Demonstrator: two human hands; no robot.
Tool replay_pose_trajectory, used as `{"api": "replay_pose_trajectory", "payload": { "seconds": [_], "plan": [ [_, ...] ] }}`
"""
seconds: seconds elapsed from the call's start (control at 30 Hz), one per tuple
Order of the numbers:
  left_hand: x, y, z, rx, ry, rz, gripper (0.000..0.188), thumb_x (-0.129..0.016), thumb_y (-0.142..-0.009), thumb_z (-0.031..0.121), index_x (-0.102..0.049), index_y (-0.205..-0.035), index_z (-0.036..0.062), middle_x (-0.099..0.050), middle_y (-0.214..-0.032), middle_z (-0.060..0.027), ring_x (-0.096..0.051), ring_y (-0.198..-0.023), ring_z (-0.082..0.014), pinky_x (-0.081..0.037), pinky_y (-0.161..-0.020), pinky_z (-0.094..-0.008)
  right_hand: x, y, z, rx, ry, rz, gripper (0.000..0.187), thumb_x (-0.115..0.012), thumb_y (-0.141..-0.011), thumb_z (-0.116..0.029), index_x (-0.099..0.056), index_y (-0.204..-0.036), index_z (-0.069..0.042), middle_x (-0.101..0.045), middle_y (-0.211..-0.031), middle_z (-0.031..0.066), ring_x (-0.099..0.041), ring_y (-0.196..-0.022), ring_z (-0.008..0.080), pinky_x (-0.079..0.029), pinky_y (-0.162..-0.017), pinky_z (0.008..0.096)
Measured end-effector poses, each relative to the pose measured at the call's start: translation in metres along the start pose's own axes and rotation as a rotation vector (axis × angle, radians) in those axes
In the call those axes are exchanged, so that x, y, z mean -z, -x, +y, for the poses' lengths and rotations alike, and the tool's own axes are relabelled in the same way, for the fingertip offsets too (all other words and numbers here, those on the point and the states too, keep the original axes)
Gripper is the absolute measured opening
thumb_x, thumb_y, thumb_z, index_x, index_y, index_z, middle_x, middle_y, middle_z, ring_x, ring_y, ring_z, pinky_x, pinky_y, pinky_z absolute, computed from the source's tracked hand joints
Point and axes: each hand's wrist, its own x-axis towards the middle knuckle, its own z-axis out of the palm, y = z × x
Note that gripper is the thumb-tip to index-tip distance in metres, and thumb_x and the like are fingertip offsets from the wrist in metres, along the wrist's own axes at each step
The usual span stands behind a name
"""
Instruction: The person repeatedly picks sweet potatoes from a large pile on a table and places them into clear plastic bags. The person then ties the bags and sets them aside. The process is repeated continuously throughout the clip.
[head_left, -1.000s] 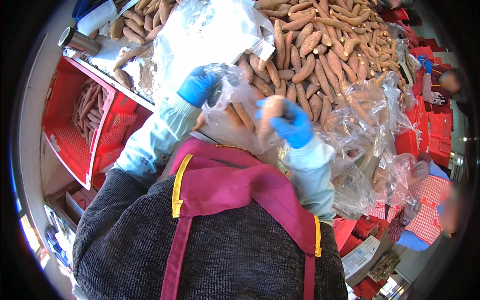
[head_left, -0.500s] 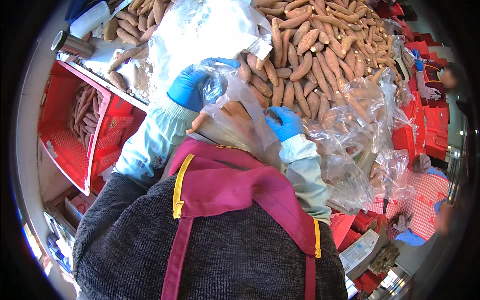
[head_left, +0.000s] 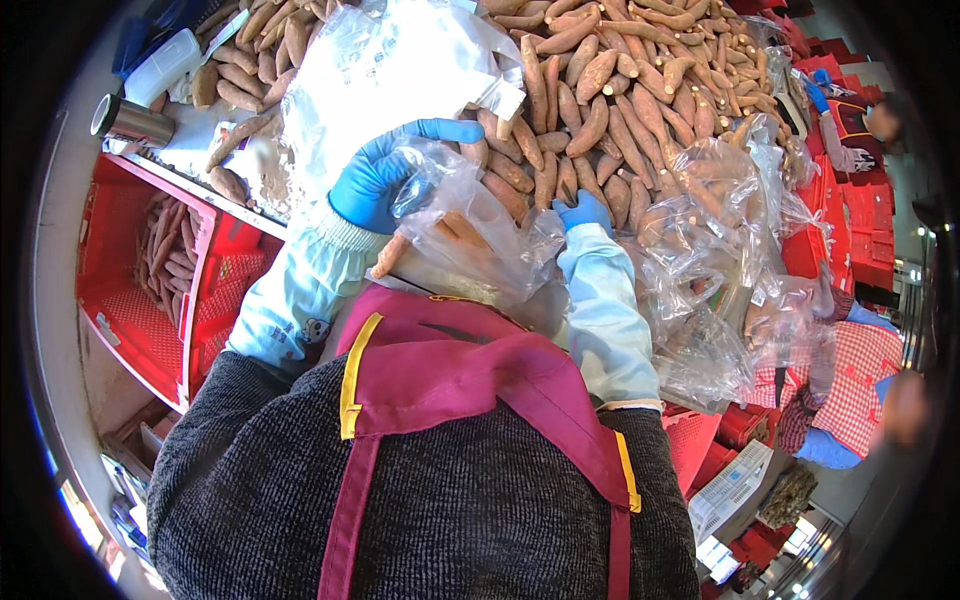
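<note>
My left hand (head_left: 375, 180), in a blue glove, is closed on the rim of a clear plastic bag (head_left: 480, 265), its index finger stretched out to the right. Sweet potatoes (head_left: 462, 230) show through the film, and the end of another sweet potato (head_left: 390, 256) lies by the bag's left side. My right hand (head_left: 584, 212), gloved in blue too, is at the near edge of a big heap of sweet potatoes (head_left: 640, 120). Its thumb and fingers are apart over the heap; the fingertips are partly hidden.
A bright white plastic sheet (head_left: 390, 75) covers the table behind my left hand. More clear bags (head_left: 690, 290) lie to the right. At left are a red crate (head_left: 130, 290) holding sweet potatoes, a metal cup (head_left: 135, 122) and a plastic box (head_left: 165, 68). Two people work at the right.
My right hand has left the bag's right side and moved forward to the heap. My left hand keeps its grip on the bag, which has sagged open a little.
</note>
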Motion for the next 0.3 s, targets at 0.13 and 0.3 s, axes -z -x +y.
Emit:
{"api": "replay_pose_trajectory", "payload": {
  "seconds": [0.13,0.3],
  "plan": [
    [0.003,0.003,0.002,-0.008,-0.017,0.152,0.056,-0.063,-0.071,0.025,-0.043,-0.115,-0.0045,-0.057,-0.095,-0.0086,-0.054,-0.079,-0.0106,-0.043,-0.071,-0.0196,0.015,0.009,0.023,-0.070,-1.106,-0.243,0.021,-0.059,-0.074,-0.016,-0.055,-0.089,-0.002,-0.058,-0.068,0.0083,-0.045,-0.041,0.0118,-0.035,-0.036,0.0257],
    [-0.001,0.000,-0.001,0.009,0.022,0.152,0.059,-0.062,-0.071,0.027,-0.041,-0.118,-0.0022,-0.053,-0.107,-0.0095,-0.053,-0.090,-0.0140,-0.041,-0.083,-0.0215,0.038,0.037,0.018,0.356,-1.606,-0.601,0.031,-0.057,-0.076,-0.010,-0.048,-0.104,-0.001,-0.057,-0.091,0.0127,-0.051,-0.058,0.0171,-0.042,-0.046,0.0206]
  ]
}}
